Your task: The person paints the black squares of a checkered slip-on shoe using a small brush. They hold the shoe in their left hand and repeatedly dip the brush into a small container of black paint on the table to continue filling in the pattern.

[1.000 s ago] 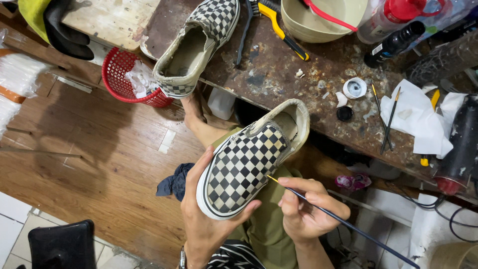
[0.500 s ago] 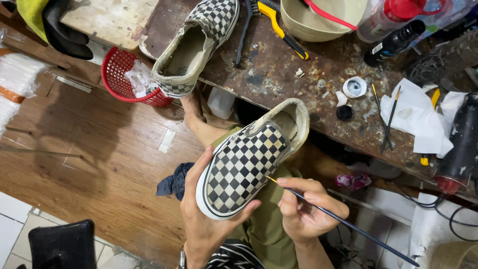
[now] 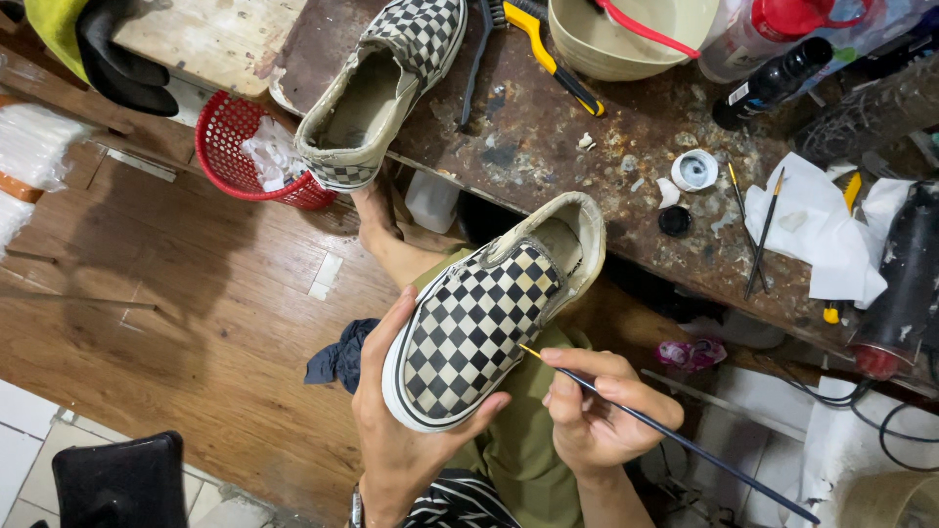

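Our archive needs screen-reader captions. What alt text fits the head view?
A left hand cradles a black-and-white checkered slip-on shoe while the right hand touches a thin paintbrush to its side. Its matching shoe lies on a stained workbench above.

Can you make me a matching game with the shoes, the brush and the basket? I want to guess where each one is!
Things:
1. checkered shoe
2. thin paintbrush
3. second checkered shoe
4. red basket

Places:
A. on the workbench
B. in the left hand
C. beside the bench, paper inside
D. in the right hand

Pairs: 1-B, 2-D, 3-A, 4-C
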